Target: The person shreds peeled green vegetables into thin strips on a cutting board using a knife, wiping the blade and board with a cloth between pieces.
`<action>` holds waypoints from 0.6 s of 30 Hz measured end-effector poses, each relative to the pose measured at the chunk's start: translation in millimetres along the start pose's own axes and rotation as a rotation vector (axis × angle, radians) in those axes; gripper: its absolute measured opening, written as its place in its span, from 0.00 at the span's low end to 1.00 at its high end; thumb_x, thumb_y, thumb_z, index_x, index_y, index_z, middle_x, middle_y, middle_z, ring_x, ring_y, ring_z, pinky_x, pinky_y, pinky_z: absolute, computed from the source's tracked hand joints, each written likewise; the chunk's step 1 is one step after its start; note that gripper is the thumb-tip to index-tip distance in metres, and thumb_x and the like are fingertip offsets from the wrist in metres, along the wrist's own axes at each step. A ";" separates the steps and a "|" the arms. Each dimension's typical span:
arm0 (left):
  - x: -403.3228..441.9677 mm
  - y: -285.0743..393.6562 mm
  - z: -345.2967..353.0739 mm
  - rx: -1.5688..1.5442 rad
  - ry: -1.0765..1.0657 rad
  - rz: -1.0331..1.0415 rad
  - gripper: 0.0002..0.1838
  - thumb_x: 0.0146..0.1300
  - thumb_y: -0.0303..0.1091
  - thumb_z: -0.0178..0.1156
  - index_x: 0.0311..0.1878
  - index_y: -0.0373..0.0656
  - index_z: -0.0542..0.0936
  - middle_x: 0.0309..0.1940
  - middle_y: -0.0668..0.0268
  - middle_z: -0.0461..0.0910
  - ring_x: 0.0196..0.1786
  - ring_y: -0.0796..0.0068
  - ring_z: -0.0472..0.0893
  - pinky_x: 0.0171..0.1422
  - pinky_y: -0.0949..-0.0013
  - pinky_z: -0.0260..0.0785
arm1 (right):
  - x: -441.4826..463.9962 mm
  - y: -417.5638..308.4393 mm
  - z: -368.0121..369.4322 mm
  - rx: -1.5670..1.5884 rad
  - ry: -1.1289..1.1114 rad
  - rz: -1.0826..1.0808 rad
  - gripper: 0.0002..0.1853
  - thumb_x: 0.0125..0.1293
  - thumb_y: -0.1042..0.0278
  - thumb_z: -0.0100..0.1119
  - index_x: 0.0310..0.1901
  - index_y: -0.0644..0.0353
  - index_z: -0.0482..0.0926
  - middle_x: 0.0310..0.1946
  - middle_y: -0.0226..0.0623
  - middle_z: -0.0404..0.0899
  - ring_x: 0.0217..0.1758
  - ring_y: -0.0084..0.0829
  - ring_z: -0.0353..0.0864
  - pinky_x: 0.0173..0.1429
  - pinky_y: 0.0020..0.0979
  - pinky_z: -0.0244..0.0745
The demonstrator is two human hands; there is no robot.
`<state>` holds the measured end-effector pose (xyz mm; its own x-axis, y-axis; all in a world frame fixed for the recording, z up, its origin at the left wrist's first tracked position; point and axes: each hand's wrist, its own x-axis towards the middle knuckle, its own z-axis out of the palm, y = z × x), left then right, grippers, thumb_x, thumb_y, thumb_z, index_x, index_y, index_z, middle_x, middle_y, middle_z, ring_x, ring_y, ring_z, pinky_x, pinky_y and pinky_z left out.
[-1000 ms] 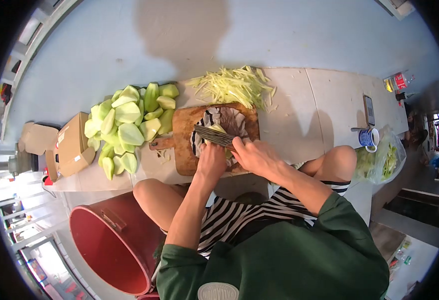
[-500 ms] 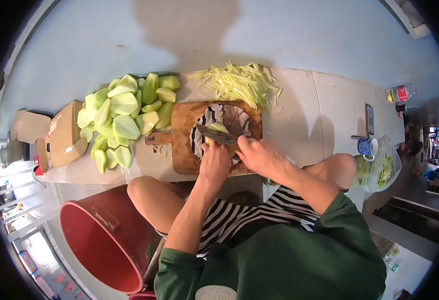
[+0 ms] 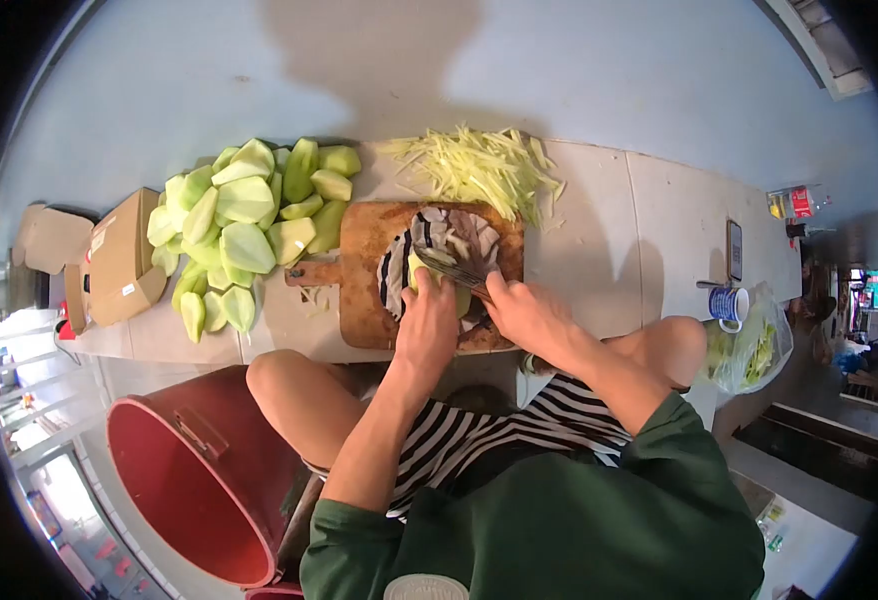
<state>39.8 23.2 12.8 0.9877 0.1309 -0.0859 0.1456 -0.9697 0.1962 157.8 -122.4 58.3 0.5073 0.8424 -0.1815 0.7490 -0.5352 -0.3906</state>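
My left hand [image 3: 427, 318] is closed round a pale green fruit piece [image 3: 416, 270] over the wooden cutting board [image 3: 361, 240]. In my right hand [image 3: 521, 308] is the handle of a dark blade [image 3: 449, 268], which lies slanted across the top of that piece. A crumpled striped cloth [image 3: 395, 262] is spread on the board beneath both hands, with some pale cut bits on it. Behind the board lies a heap of thin pale green strips [image 3: 479, 165]. Many peeled green fruit pieces [image 3: 246, 200] are piled to the left of the board.
An open cardboard box [image 3: 124, 262] stands at the far left, above a large red bin [image 3: 194, 480]. To the right are a phone [image 3: 734, 250], a blue and white mug [image 3: 728, 308], a plastic bag of greens [image 3: 759, 350] and a bottle [image 3: 797, 203].
The blade has turned to a steeper slant, and pale cut bits now show on the cloth beside it. The view has shifted slightly. Both hands keep their hold.
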 end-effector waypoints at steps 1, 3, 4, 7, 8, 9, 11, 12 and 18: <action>-8.1 -0.2 -1.4 0.000 -0.021 0.003 0.19 0.58 0.32 0.65 0.51 0.32 0.84 0.52 0.57 0.78 0.65 0.49 0.69 0.58 0.54 0.70 | -7.2 -13.9 -5.9 0.000 -0.023 0.011 0.13 0.71 0.64 0.60 0.42 0.65 0.70 0.22 0.55 0.82 0.27 0.57 0.85 0.29 0.51 0.80; -4.3 -2.1 -6.5 0.054 -0.024 0.073 0.19 0.57 0.31 0.66 0.51 0.31 0.84 0.52 0.57 0.77 0.64 0.49 0.69 0.57 0.54 0.70 | -7.6 -23.3 -20.5 -0.002 -0.036 0.006 0.13 0.71 0.64 0.60 0.42 0.65 0.70 0.22 0.55 0.82 0.27 0.57 0.86 0.29 0.51 0.80; -5.8 -1.0 -10.0 0.047 -0.034 0.074 0.19 0.57 0.31 0.66 0.51 0.31 0.84 0.52 0.57 0.77 0.64 0.49 0.69 0.57 0.54 0.70 | -11.4 -27.0 -22.0 0.005 -0.057 0.014 0.13 0.71 0.64 0.60 0.42 0.65 0.70 0.22 0.56 0.82 0.27 0.57 0.86 0.29 0.51 0.80; -1.0 1.0 -16.6 -0.021 -0.093 0.034 0.20 0.56 0.30 0.66 0.52 0.31 0.83 0.52 0.56 0.77 0.64 0.47 0.69 0.57 0.53 0.69 | -0.4 -8.5 -2.8 0.030 -0.039 0.044 0.13 0.71 0.63 0.60 0.42 0.65 0.71 0.22 0.55 0.82 0.27 0.56 0.86 0.29 0.51 0.80; 0.2 0.3 -13.2 -0.011 -0.047 0.032 0.20 0.56 0.30 0.66 0.51 0.31 0.83 0.52 0.56 0.77 0.65 0.47 0.69 0.57 0.54 0.69 | -4.7 -6.4 -0.4 -0.031 -0.084 0.066 0.13 0.71 0.63 0.60 0.43 0.65 0.71 0.22 0.54 0.82 0.28 0.56 0.86 0.29 0.51 0.80; -3.2 -0.3 -9.8 -0.001 -0.017 0.033 0.19 0.56 0.30 0.66 0.51 0.31 0.83 0.52 0.56 0.77 0.65 0.46 0.69 0.57 0.54 0.69 | -7.4 -16.6 -11.0 -0.028 -0.087 0.066 0.13 0.71 0.63 0.60 0.43 0.65 0.71 0.22 0.54 0.82 0.28 0.56 0.86 0.29 0.51 0.80; -6.0 -2.0 -4.9 0.012 0.018 0.050 0.19 0.56 0.30 0.66 0.50 0.31 0.83 0.52 0.56 0.77 0.66 0.46 0.69 0.58 0.54 0.69 | -10.3 -28.7 -23.4 0.009 -0.083 0.038 0.13 0.71 0.63 0.60 0.45 0.65 0.70 0.22 0.57 0.81 0.26 0.60 0.83 0.28 0.54 0.77; -6.8 -1.8 -2.8 0.021 0.060 0.061 0.19 0.56 0.30 0.66 0.50 0.31 0.83 0.51 0.56 0.77 0.66 0.46 0.69 0.58 0.54 0.69 | -7.3 -23.7 -16.9 0.009 -0.090 0.037 0.13 0.71 0.63 0.60 0.45 0.65 0.70 0.22 0.57 0.81 0.26 0.60 0.83 0.28 0.54 0.77; -4.2 -0.1 -15.8 -0.075 -0.001 0.003 0.17 0.57 0.28 0.64 0.50 0.31 0.83 0.52 0.55 0.77 0.65 0.46 0.69 0.60 0.54 0.68 | -3.8 -21.4 -13.4 -0.026 -0.102 0.047 0.14 0.72 0.61 0.59 0.43 0.66 0.71 0.22 0.53 0.83 0.28 0.56 0.86 0.29 0.52 0.80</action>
<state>36.5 26.1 28.6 0.9881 0.1273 -0.0861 0.1461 -0.9521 0.2688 145.6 -115.1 79.4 0.4970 0.8175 -0.2910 0.7369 -0.5747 -0.3560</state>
